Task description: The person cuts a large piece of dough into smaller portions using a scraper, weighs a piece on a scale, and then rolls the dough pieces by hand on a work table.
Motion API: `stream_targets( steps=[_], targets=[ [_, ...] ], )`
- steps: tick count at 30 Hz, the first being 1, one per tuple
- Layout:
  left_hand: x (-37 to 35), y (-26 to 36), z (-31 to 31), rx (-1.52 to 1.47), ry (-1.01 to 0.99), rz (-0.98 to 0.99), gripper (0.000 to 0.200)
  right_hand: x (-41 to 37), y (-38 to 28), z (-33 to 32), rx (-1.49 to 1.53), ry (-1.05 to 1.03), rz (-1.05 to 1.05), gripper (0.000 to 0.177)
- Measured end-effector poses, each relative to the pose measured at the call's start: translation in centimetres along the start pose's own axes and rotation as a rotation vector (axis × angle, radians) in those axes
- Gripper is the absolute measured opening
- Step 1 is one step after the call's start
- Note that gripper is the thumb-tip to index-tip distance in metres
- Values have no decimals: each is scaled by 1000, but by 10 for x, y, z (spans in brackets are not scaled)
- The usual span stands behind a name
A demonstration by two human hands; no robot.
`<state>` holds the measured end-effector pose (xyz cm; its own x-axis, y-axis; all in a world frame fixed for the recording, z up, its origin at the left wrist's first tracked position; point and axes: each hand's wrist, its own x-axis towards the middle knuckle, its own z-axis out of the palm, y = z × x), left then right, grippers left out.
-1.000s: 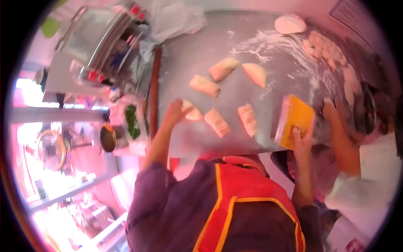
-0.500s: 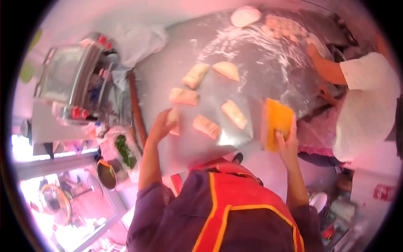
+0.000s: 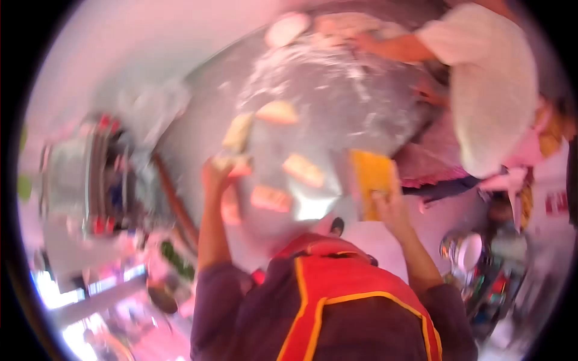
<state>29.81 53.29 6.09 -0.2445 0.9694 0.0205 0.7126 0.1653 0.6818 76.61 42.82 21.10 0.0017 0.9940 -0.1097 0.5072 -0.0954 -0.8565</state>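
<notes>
My left hand is at the left side of the metal table, its blurred fingers closed on the end of a piece of dough. Just below that hand lies another dough piece. My right hand grips a flat yellow dough scraper, held up near the table's right front corner. Between my hands are two more pieces, a lower dough log and an upper dough log. Farther back rest an upright dough log and a rounded dough piece.
A co-worker's arm reaches over small dough lumps at the floured back of the table. A white round lies beside the lumps. Along the left edge runs a wooden rolling pin; a glass-fronted appliance stands beyond it.
The view has swung, shifting the table leftward in the picture. My left hand has gone from the nearest left dough piece to the one behind it. The scraper stays in my right hand.
</notes>
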Motion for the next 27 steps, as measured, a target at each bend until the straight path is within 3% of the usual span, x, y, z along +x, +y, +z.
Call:
stream_targets(
  steps=[1, 2, 4, 6, 8, 10, 13, 14, 17, 18, 21, 22, 25, 27],
  targets=[
    [-13, 13, 5, 273, 275, 214, 54, -1, 7, -1, -60, 16, -25, 70],
    [-20, 24, 4, 312, 286, 329, 55, -2, 14, -2, -121, 33, -49, 70],
    [-39, 54, 1, 389, 215, 247, 56, -5, 10, -5, -158, 71, -52, 71],
    [-48, 63, 2, 435, 282, 385, 61, -9, 4, -10, -124, 108, -33, 72],
    [-47, 62, -7, 276, 149, 293, 65, -13, -2, -15, -117, 115, -8, 73],
    [-38, 52, -12, -59, -134, 6, 68, -19, -17, -24, -84, 79, 102, 73],
    [-24, 24, -8, -264, -114, -255, 75, -26, 4, -17, -92, 101, 123, 73],
    [-23, 41, -12, -233, -79, -311, 60, -27, 15, -16, -64, 100, 152, 73],
    [-11, 62, -24, -295, -503, -360, 41, -30, 24, -13, -45, 155, 69, 73],
    [-13, 73, -20, -276, -453, -306, 32, -30, 26, -13, -58, 173, 31, 73],
    [-17, 114, -31, 3, -465, -137, 36, -31, 39, -19, -129, 206, 29, 70],
    [-10, 80, -18, 55, -464, -157, 37, -35, 44, -19, -155, 220, 60, 69],
    [6, 60, -22, -147, -524, -262, 36, -46, 34, -41, -167, 59, 326, 60],
    [7, 88, -28, -484, -429, -208, 37, -58, 64, -45, -189, -50, 404, 52]
  ],
)
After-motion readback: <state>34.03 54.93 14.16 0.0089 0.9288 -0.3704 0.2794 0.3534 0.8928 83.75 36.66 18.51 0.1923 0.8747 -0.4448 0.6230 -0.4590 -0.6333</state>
